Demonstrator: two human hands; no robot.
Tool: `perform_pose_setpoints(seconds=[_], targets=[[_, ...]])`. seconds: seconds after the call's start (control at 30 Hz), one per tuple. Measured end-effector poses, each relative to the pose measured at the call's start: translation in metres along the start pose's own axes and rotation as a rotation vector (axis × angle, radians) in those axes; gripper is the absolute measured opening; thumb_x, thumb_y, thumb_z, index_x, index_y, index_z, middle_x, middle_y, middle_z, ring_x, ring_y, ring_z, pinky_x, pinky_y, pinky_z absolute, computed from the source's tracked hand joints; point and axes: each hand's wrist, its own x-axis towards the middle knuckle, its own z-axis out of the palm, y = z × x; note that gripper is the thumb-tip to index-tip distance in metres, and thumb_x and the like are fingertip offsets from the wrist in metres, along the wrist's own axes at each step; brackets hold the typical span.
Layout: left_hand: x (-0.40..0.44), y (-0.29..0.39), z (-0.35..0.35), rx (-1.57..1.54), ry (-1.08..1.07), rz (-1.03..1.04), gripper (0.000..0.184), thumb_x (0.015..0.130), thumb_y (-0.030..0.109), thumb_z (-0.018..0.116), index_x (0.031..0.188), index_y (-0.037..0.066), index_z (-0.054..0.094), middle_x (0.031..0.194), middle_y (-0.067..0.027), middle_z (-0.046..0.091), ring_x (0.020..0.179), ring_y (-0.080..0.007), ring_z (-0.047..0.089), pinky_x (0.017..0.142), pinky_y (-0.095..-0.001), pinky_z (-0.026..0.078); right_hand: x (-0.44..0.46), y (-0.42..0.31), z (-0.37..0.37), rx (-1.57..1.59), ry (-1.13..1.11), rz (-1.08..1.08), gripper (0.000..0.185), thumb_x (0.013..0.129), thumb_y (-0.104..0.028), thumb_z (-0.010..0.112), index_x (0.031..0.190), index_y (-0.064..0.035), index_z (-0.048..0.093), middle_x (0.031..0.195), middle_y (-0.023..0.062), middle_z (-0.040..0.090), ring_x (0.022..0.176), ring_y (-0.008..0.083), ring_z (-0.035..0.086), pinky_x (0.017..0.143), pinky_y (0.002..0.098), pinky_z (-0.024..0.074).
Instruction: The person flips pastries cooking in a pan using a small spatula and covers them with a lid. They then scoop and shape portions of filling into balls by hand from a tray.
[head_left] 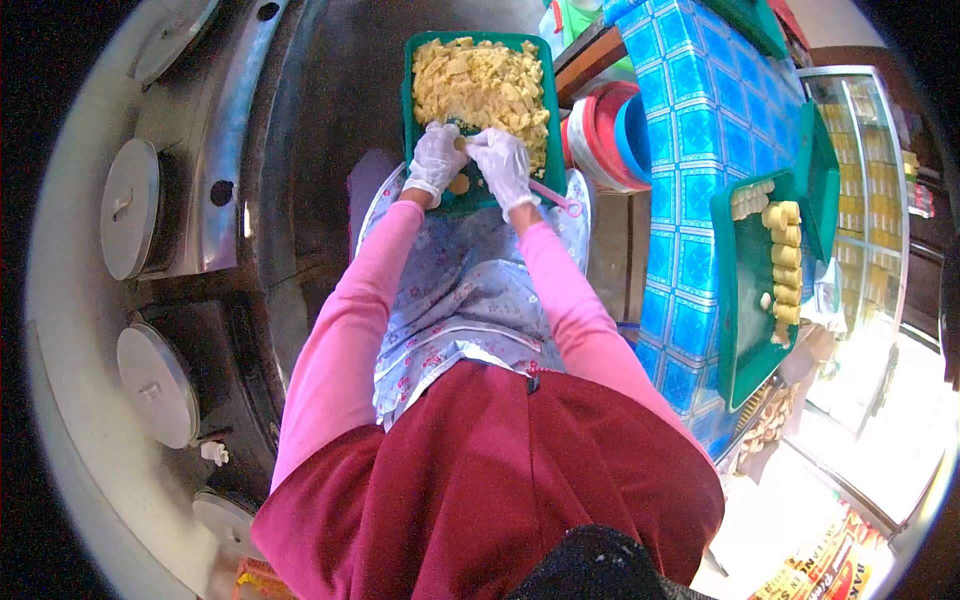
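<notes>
A green tray rests at my lap, heaped with pale yellow broken pieces of food. At its near end my left hand and my right hand, both in thin white gloves, come together. Their fingers pinch a small pale yellow piece between them, mostly covered by the fingertips. Just below, a rounded flat piece lies in the tray's bare near part. Beside my right wrist, a pink tool with a looped handle lies across the tray's corner; its other end is hidden.
To the right stands a table with a blue checked cover. A second green tray on it holds a row of yellow rolled pieces and several whitish ones. Red and blue basins sit beneath. Lidded pots line the left.
</notes>
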Motion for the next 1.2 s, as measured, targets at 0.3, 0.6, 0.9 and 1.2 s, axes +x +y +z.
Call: perform_pose_setpoints(seconds=[0.3, 0.6, 0.9, 1.2], targets=[[-0.013, 0.031, -0.024, 0.02, -0.014, -0.028, 0.027, 0.067, 0.012, 0.077, 0.089, 0.006, 0.063, 0.095, -0.0202, 0.06, 0.086, -0.0407, 0.063, 0.073, -0.0478, 0.052, 0.023, 0.034, 0.039, -0.116, -0.021, 0.164, 0.014, 0.07, -0.014, 0.066, 0.074, -0.001, 0.067, 0.074, 0.025, 0.065, 0.072, 0.0425, 0.064, 0.065, 0.0464, 0.0511], [-0.003, 0.015, -0.018, -0.065, 0.33, 0.073, 0.032, 0.064, 0.014, 0.075, 0.095, 0.006, 0.068, 0.086, -0.0159, 0.064, 0.082, -0.0361, 0.062, 0.072, -0.0427, 0.051, 0.019, 0.012, 0.016, 0.186, -0.087, 0.342, 0.024, 0.076, -0.026, 0.074, 0.082, -0.0029, 0.068, 0.081, 0.0198, 0.069, 0.078, 0.0364, 0.067, 0.069, 0.0426, 0.0526], [0.013, 0.011, -0.045, -0.287, 0.337, -0.27, 0.044, 0.064, 0.026, 0.08, 0.099, 0.001, 0.07, 0.092, -0.0168, 0.071, 0.084, -0.0285, 0.068, 0.079, -0.0368, 0.052, 0.02, -0.014, 0.016, -0.354, -0.24, 0.05, 0.028, 0.071, -0.025, 0.073, 0.092, -0.0061, 0.071, 0.094, 0.0197, 0.07, 0.092, 0.0375, 0.067, 0.081, 0.0471, 0.0528], [0.001, 0.029, -0.033, -0.248, 0.137, -0.023, 0.025, 0.066, 0.018, 0.069, 0.085, 0.001, 0.07, 0.079, -0.022, 0.067, 0.078, -0.0387, 0.065, 0.072, -0.0446, 0.049, -0.044, -0.017, 0.032, -0.842, -0.207, -0.36, 0.016, 0.07, -0.021, 0.061, 0.061, -0.0088, 0.066, 0.072, 0.0165, 0.064, 0.072, 0.0323, 0.063, 0.058, 0.045, 0.0469]])
